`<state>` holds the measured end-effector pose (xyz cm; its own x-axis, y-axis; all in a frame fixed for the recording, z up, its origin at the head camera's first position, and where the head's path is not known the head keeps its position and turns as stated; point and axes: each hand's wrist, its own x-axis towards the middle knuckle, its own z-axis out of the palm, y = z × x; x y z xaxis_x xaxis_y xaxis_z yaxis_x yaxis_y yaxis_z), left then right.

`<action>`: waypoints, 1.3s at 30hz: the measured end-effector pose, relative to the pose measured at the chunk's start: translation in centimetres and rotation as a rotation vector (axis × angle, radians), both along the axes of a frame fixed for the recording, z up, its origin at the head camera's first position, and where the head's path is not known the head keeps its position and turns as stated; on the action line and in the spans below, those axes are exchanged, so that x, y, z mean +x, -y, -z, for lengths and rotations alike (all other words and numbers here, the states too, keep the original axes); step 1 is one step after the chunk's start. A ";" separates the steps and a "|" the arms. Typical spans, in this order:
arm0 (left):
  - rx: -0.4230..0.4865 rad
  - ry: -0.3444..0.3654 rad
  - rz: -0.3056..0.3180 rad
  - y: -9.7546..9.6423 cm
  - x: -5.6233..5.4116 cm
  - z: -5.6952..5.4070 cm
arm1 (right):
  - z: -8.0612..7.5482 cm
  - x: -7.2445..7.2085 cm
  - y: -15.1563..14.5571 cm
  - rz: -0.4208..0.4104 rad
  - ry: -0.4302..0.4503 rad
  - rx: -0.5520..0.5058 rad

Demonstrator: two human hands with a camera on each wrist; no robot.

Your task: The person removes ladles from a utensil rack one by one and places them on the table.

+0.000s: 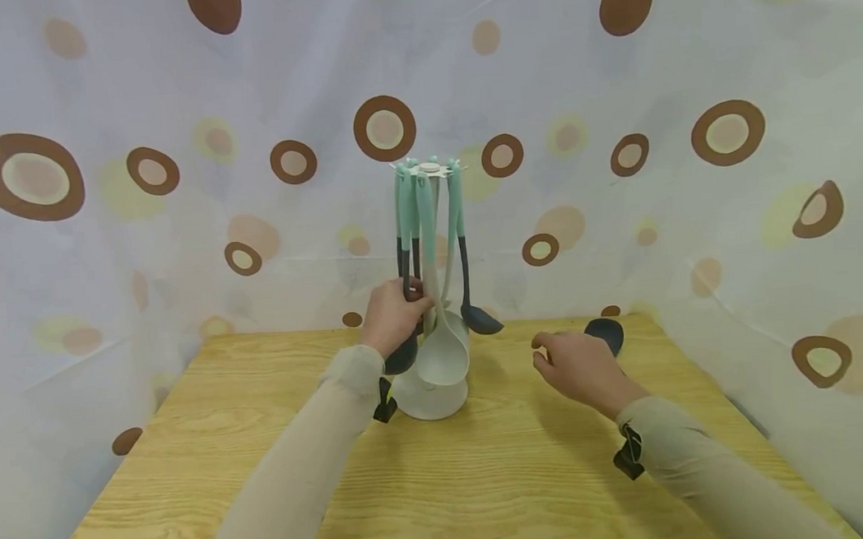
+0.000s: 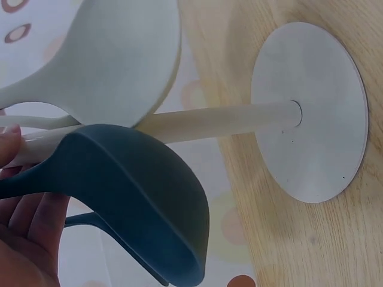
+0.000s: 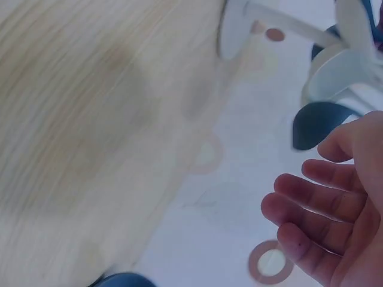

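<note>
The utensil stand [image 1: 432, 401] is upright near the back middle of the counter [image 1: 518, 478], with utensils hanging from its hooked top by mint-green handles [image 1: 425, 212]. Seen from the head, a pale ladle [image 1: 442, 353] hides most of the pole [image 2: 209, 124], and the handles overlap so closely that their number is hard to count. The left wrist view uncovers the pole's lower length meeting the round base but leaves out the stand's top.

The left hand [image 1: 395, 313] grips the pole, its fingers passing behind the neck of a dark ladle [image 2: 143, 185]; that view cuts off most of the thumb. A second dark utensil [image 2: 122, 242] shows there only as a thin edge behind the ladle, its shape unclear.

The right hand [image 1: 578, 366] holds nothing, its fingers [image 3: 320, 196] loosely bent and slightly apart, near a dark spoon-like utensil [image 1: 482, 321] hanging on the stand's right. Just beyond this hand, another dark utensil [image 1: 606, 335] lies near the counter's back edge, partly covered by the hand; the right wrist view may catch just its rim, cut off at the bottom.

Patterned sheeting [image 1: 442, 71] closes off the back and both sides. Bare wood stretches in front of the base and between it and the right hand.
</note>
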<state>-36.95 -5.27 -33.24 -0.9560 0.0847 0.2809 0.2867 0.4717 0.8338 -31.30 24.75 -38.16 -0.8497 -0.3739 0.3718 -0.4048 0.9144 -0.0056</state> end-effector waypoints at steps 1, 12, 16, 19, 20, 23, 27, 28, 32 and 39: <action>-0.007 -0.006 -0.004 0.0 0.1 0.0 | -0.3 0.1 0.6 -0.016 -0.008 -0.004; -0.070 -0.058 -0.059 0.0 0.1 -0.1 | -2.8 -0.3 7.1 -0.094 -0.037 -0.121; -0.097 -0.062 -0.083 -0.1 0.2 -0.2 | -3.6 -0.7 9.3 -0.111 -0.052 -0.174; -0.114 -0.078 -0.089 -0.3 0.5 -0.3 | -3.8 -1.0 10.6 -0.110 -0.077 -0.208; -0.118 -0.084 -0.092 -0.3 0.6 -0.3 | -3.9 -1.1 10.9 -0.108 -0.086 -0.220; -0.122 -0.097 -0.106 -0.4 0.8 -0.3 | -3.9 -1.5 11.7 -0.095 -0.106 -0.247; -0.130 -0.097 -0.126 -0.3 0.9 -0.4 | -4.3 -1.8 12.7 -0.084 -0.099 -0.266; -0.133 -0.097 -0.129 -0.3 1.0 -0.4 | -4.4 -1.8 13.0 -0.083 -0.099 -0.270; -0.141 -0.098 -0.138 -0.2 0.9 -0.7 | -4.9 -1.9 13.8 -0.086 -0.113 -0.290; -0.176 -0.106 -0.132 -0.3 0.8 -0.6 | -5.0 -1.6 14.3 -0.078 -0.134 -0.326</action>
<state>-36.11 -4.98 -32.68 -0.9280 0.0180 0.3721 0.2947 0.6465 0.7037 -32.86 10.47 -33.13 -0.7589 -0.2788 0.5885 -0.4901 0.8395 -0.2343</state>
